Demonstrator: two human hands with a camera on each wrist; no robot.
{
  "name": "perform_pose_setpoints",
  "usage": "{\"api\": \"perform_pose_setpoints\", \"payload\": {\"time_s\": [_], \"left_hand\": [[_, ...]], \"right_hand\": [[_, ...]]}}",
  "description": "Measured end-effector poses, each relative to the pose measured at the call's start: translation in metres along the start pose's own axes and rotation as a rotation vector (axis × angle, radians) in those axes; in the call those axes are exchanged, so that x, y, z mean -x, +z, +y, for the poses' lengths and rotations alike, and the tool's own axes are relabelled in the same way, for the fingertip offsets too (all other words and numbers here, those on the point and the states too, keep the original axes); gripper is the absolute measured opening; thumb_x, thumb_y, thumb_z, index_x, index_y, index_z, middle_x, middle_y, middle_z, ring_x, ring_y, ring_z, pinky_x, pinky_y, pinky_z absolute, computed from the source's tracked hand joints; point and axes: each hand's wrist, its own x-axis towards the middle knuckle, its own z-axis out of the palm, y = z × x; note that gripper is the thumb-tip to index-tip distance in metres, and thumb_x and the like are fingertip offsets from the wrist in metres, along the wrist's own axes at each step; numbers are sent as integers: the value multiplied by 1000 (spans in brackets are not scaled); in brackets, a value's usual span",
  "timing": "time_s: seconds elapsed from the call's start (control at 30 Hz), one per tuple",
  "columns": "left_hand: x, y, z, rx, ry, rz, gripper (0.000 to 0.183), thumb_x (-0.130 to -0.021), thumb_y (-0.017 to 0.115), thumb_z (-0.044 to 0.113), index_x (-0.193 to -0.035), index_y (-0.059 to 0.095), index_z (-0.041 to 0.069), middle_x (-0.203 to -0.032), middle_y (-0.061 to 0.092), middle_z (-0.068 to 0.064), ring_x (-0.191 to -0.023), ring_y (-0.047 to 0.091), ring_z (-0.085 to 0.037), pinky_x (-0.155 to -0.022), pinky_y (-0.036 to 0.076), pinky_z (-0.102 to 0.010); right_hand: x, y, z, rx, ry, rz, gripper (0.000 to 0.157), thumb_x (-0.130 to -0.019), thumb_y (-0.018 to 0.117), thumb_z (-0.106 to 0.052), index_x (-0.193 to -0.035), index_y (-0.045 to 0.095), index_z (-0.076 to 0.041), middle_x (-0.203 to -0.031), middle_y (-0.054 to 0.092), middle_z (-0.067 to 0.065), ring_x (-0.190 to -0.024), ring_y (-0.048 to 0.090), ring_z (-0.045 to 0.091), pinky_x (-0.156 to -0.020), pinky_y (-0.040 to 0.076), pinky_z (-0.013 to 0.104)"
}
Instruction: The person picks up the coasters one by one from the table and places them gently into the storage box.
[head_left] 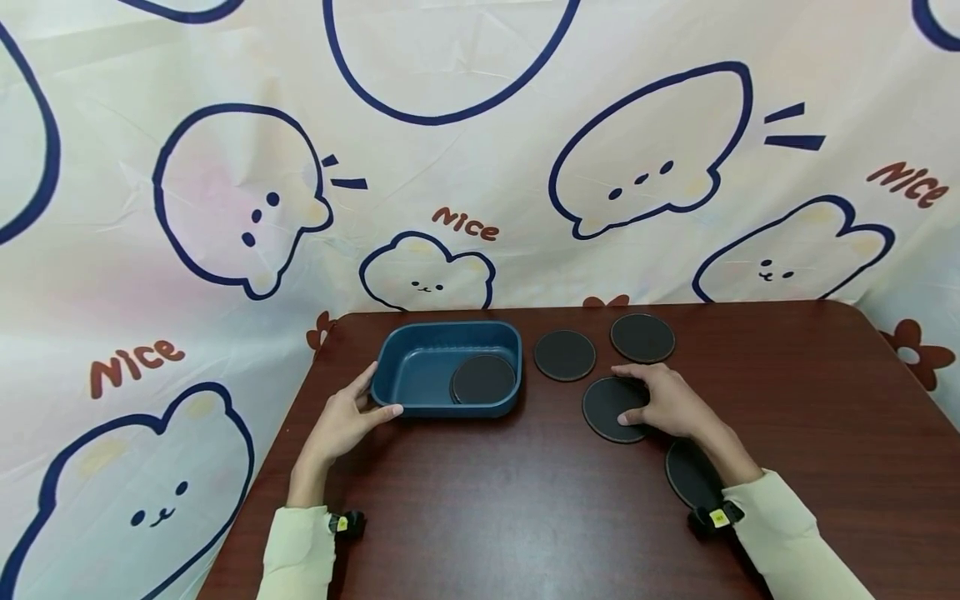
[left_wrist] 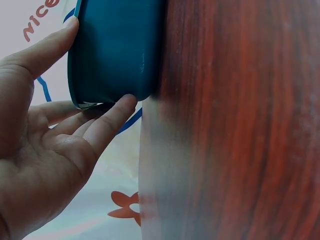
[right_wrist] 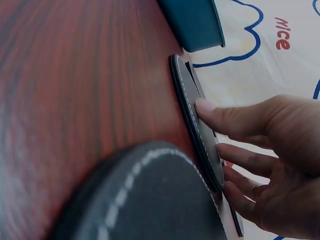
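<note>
My left hand (head_left: 342, 421) holds the left end of a blue rectangular container (head_left: 420, 411), thumb at the near rim and fingers along the left side. In the left wrist view the fingertips touch the container's wall (left_wrist: 112, 50). At the container's right end lies a round black coaster (head_left: 483, 380); whether others are under it cannot be told. My right hand (head_left: 667, 400) is over another black coaster (head_left: 606, 410) on the table. Its thumb touches the top face, and the fingers reach the edge of this stitched coaster (right_wrist: 197, 120) in the right wrist view.
Two more black coasters, one left (head_left: 565, 356) and one right (head_left: 642, 337), lie near the table's back edge. Another coaster (head_left: 690, 475) is partly hidden beneath my right wrist. A printed cloth (head_left: 450, 167) hangs behind the brown table (head_left: 510, 517).
</note>
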Motion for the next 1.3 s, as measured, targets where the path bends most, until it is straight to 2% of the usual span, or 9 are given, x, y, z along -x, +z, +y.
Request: {"api": "perform_pose_setpoints", "payload": {"time_s": [0.2,0.33,0.5,0.6,0.73,0.83,1.03,1.17,1.3], "left_hand": [[1,0,0,4,1,2,97,-99,80,30,-173,20,9,-165,45,-28,-142,59,-46,-110,54,-58],[1,0,1,0,3,-2,97,-100,80,32,-173,20,8,-166,44,-29,-143,58,-46,-111,53,-57],[1,1,0,2,-2,1,97,-100,80,31,-173,20,9,-166,43,-28,-144,57,-46,-111,53,-58],[1,2,0,7,-2,3,97,-99,80,31,-173,20,10,-166,44,-28,-144,58,-46,-110,53,-58],[0,2,0,14,0,4,97,-99,81,31,-173,21,10,-166,45,-28,-143,58,-46,-110,53,-58],[0,1,0,11,-2,6,97,-99,80,31,-173,21,9,-166,44,-28,-143,58,-46,-111,53,-58],[0,1,0,6,-3,1,97,-100,80,31,-173,20,9,-167,43,-28,-144,56,-47,-111,52,-58],[1,1,0,-2,0,-2,98,-100,80,33,-173,19,9,-167,42,-28,-145,56,-47,-111,52,-58],[1,0,0,-1,7,-3,98,-99,79,35,-173,19,9,-167,42,-28,-145,56,-47,-111,52,-59]], "right_hand": [[0,2,-3,1,-36,29,71,-80,94,-5,-144,65,-2,-141,65,25,-131,56,49,-105,49,66],[-1,0,-5,-39,-17,43,69,-79,94,-2,-142,66,-2,-137,67,25,-128,62,48,-104,53,63],[0,-7,-4,-65,61,32,68,-82,93,-6,-145,65,-4,-137,71,25,-123,69,44,-97,60,54],[1,-13,-3,-68,90,24,65,-83,92,-8,-143,67,-4,-130,74,25,-112,73,39,-87,63,46],[3,-21,-1,-77,101,29,55,-84,91,-7,-135,71,-2,-116,77,21,-95,72,29,-77,60,35],[4,-25,1,-98,101,34,45,-86,89,-6,-129,74,-2,-109,78,18,-92,72,25,-77,60,32],[7,-32,5,-214,127,27,39,-93,82,-5,-131,72,1,-112,76,21,-92,76,25,-74,61,28],[7,-35,9,-307,178,9,41,-97,77,-5,-137,67,2,-117,74,22,-85,72,22,-70,59,29],[6,-37,14,-420,205,-23,48,-102,73,-6,-145,58,6,-123,72,25,-86,73,18,-73,62,29]]}}
